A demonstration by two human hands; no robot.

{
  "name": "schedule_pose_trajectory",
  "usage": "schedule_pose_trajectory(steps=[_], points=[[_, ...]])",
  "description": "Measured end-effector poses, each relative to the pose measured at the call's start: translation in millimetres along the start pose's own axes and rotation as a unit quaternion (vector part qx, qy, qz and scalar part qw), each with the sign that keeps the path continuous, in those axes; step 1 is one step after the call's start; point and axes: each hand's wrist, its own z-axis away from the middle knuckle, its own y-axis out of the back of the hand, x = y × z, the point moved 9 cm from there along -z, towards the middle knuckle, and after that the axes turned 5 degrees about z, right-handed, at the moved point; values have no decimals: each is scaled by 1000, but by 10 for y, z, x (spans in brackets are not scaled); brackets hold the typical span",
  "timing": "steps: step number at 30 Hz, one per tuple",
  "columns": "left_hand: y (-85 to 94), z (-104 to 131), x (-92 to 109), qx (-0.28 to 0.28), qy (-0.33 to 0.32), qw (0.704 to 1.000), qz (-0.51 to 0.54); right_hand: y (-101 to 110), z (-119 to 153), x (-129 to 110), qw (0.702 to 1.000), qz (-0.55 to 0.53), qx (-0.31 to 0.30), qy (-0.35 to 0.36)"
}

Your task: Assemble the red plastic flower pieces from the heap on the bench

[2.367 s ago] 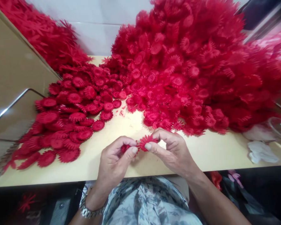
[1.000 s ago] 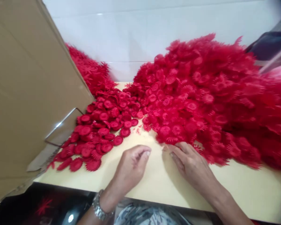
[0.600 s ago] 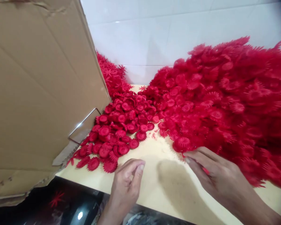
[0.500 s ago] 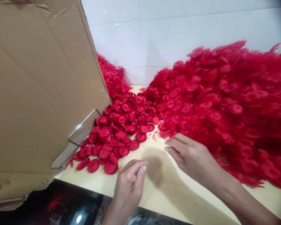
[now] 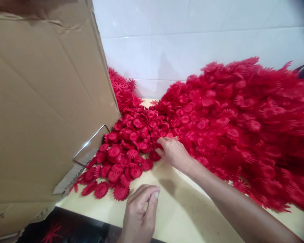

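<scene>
My right hand (image 5: 173,150) reaches into a heap of small red flower-like discs (image 5: 133,136) with fringed edges. Its thumb and fingertips are a little apart at the heap's right side, beside a red disc (image 5: 154,155); I see nothing held between them. My left hand (image 5: 141,211) stays low near the table's front edge, thumb pressed to the curled fingers. Whatever it may hold is too small or hidden to make out. The nearest disc (image 5: 121,192) lies just to its left.
A large cardboard box (image 5: 48,101) stands on the left, with a bent metal wire (image 5: 90,141) by its base. A big pile of red fringed pieces (image 5: 233,128) fills the right. White tiled wall (image 5: 147,50) rises behind the pale tabletop (image 5: 192,206).
My right hand has moved left and away from me, from bare tabletop to the disc heap. My left hand keeps its pinch in nearly the same place. The view has shifted slightly.
</scene>
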Motion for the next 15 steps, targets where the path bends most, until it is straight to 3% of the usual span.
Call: schedule_pose_trajectory(steps=[6, 8, 10, 12, 15], points=[[-17, 2, 25, -15, -15, 1000, -5, 39, 18, 75, 998, -66, 12, -10], [-6, 7, -19, -12, 9, 1000, 6, 109, 101, 131, 995, -97, 14, -12], [12, -10, -78, 7, 57, 998, 34, 145, 238, 180, 976, -216, -13, -8], [-9, -58, -96, 22, 104, 991, 75, 133, 421, 206, 908, -414, -61, -9], [-179, -177, -18, 0, 142, 979, 146, 99, 720, 201, 756, -645, -110, -12]])
